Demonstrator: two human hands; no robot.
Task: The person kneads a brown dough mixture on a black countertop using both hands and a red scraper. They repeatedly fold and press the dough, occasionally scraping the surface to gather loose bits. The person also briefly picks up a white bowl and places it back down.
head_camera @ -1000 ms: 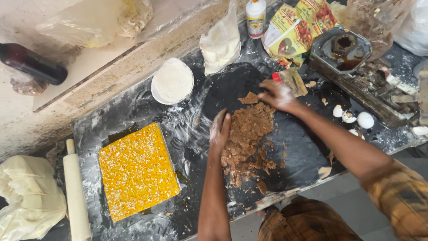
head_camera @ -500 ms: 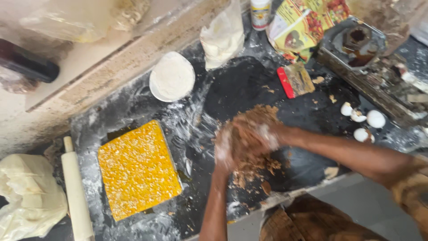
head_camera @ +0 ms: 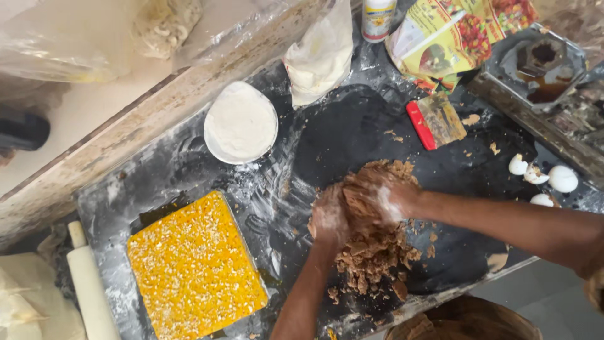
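- Since the earlier frames the right hand [head_camera: 384, 200] has come back from the far edge of the dark patch and now meets the left hand [head_camera: 329, 217] on the brown dough [head_camera: 376, 249]; the red-edged packet [head_camera: 436, 121] lies clear beyond them.
- Both hands are closed around a lump at the top of the dough heap, fingers curled in and dusted with flour, pressing it between them.
- The dough sits under and just below the hands, near the front edge of the black stone slab [head_camera: 189, 170]; it is crumbly, coarse and brown, with loose bits scattered about it.
- The slab is dark, smeared with white flour, and bordered on its far side by a worn pale ledge [head_camera: 126, 135].
- Left of the hands, well apart: one flat square yellow slab [head_camera: 195, 267], grainy with pale flecks.
- Further left: one pale wooden rolling pin [head_camera: 88, 286], smooth and round.
- Beyond the hands to the left: one round white bowl of flour [head_camera: 241, 123], and behind it one clear bag of flour [head_camera: 321, 56].
- Right of the hands: four white eggshell pieces [head_camera: 541, 179], curved and glossy.
- Far beyond: one small white bottle [head_camera: 377, 17] and one printed yellow packet [head_camera: 456, 38].
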